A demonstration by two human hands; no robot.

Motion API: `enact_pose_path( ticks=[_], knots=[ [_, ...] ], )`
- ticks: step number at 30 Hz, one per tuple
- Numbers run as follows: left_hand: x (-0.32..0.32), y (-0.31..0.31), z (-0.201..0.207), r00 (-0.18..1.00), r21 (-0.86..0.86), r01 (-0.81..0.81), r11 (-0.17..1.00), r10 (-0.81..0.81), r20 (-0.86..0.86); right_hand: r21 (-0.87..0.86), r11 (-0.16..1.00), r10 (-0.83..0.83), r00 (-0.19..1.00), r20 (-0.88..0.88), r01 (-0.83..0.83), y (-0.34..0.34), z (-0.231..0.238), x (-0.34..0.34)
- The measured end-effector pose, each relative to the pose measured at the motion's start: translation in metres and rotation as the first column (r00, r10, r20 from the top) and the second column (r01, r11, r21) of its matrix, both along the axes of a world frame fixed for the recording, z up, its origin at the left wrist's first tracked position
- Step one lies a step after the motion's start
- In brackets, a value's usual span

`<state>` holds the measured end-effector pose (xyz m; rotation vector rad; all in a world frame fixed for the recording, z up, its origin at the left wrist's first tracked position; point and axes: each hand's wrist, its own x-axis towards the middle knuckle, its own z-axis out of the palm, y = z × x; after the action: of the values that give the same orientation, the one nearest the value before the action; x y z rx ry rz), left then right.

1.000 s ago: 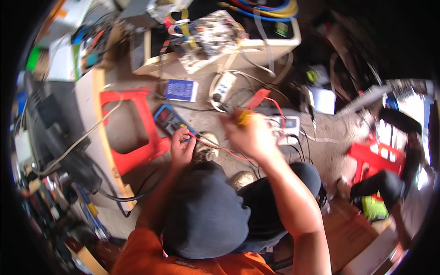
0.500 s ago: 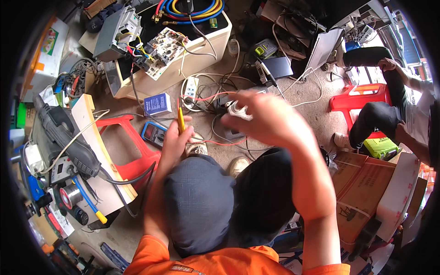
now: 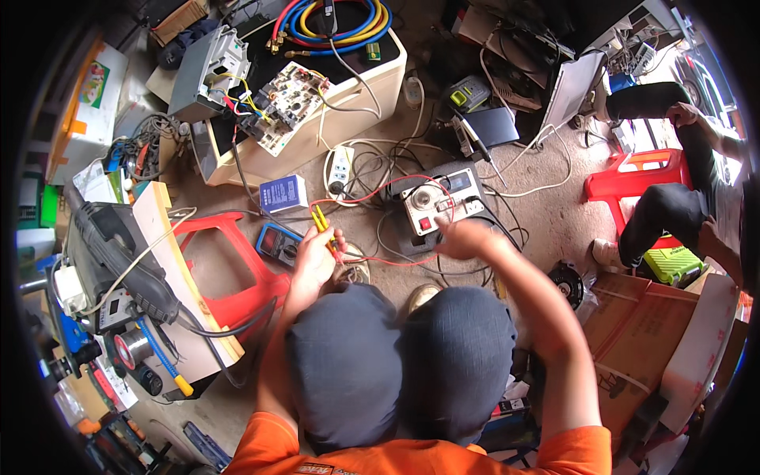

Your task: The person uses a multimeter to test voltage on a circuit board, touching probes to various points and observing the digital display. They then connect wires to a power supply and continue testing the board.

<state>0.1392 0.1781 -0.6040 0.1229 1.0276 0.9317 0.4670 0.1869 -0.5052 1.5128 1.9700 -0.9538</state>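
Observation:
My left hand (image 3: 318,257) is closed around slim yellow probes (image 3: 320,222), which point up and away from me. Thin red leads (image 3: 380,190) run from them toward a control box (image 3: 422,196) with a light panel, a round knob, a red switch and a small dark display. At the near edge of that panel is my right hand (image 3: 467,237), one finger stretched toward the switches; its other fingers are partly hidden. A blue-framed multimeter (image 3: 279,243) lies on the floor just left of my left hand.
A white power strip (image 3: 340,168) and a blue-and-white carton (image 3: 283,194) lie beyond my left hand. A circuit board (image 3: 289,103) rests on a cream cabinet (image 3: 317,134). Red stools (image 3: 237,273) stand on both sides. Another person's knee (image 3: 669,210) shows at right, near cardboard boxes (image 3: 633,332).
My right hand has come down to the near side of the control box, uncovering its panel. My left hand has moved slightly nearer and right, and its yellow probes now show spread apart.

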Motion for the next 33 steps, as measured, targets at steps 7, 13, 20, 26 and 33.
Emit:
enact_pose_path(
  ticks=[7,13,20,26,33],
  knots=[
    [-0.011,0.011,-0.014,0.998,0.11,-0.025,0.994,0.03,-0.048,0.049,0.985,-0.168,0.985,0.03,0.166,-0.04,-0.117,-0.028],
    [0.007,0.003,0.005,0.99,0.014,0.03,0.999,-0.027,-0.138,0.186,0.981,0.034,0.99,0.135,-0.059,-0.048,-0.137,-0.02],
    [0.005,-0.004,0.029,0.949,0.01,0.242,0.97,-0.234,-0.21,0.06,0.995,-0.086,0.996,0.029,0.084,-0.065,-0.118,-0.012],
    [-0.008,-0.027,0.026,0.93,-0.083,0.281,0.956,-0.293,-0.224,0.397,0.595,-0.622,0.713,-0.324,0.699,0.0,-0.067,0.043],
    [0.01,-0.031,0.013,0.914,-0.053,0.321,0.946,-0.324,-0.245,0.414,0.845,-0.409,0.908,0.089,0.34,0.049,-0.115,0.072]
  ],
)
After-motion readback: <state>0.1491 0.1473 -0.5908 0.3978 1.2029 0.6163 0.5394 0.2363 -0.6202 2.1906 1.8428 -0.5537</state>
